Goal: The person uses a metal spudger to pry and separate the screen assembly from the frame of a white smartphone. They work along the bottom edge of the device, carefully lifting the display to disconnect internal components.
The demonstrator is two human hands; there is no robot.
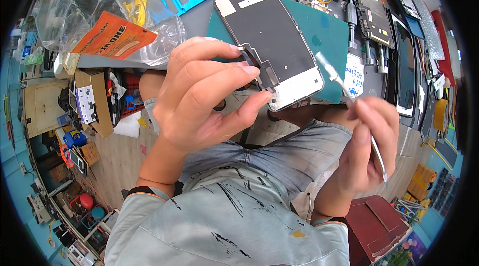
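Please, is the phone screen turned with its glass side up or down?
Glass side down: the phone screen shows its back upward, a dark plate with white patches near both ends.

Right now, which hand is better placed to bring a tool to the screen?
Likely your right hand: it holds a slender tool near the screen panel, while your left hand holds a small dark strip.
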